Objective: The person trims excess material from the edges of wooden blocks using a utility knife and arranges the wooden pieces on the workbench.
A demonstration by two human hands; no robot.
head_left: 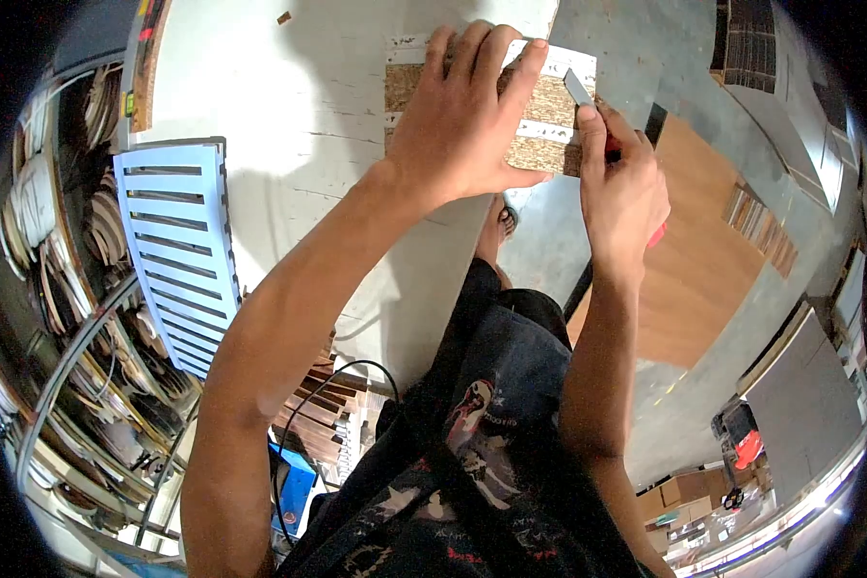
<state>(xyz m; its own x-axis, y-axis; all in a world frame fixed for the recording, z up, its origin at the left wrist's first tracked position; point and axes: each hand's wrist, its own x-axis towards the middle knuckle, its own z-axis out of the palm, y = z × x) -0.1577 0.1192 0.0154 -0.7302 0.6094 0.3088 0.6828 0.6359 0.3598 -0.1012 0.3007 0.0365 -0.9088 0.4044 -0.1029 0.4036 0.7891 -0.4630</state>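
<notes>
A brown board (552, 104) banded with white strips sits at the edge of a pale worktop (328, 125), its right end reaching past, beneath the spread fingers (525, 73) of a person's left hand (464, 130), whose thumb lies along the near side. The right hand (626, 188), its fingers clamped around a red-handled knife (577, 88), is just beside the board's right end, the knife's blade slanting over the far right part; whether metal touches surface cannot be told from this angle.
</notes>
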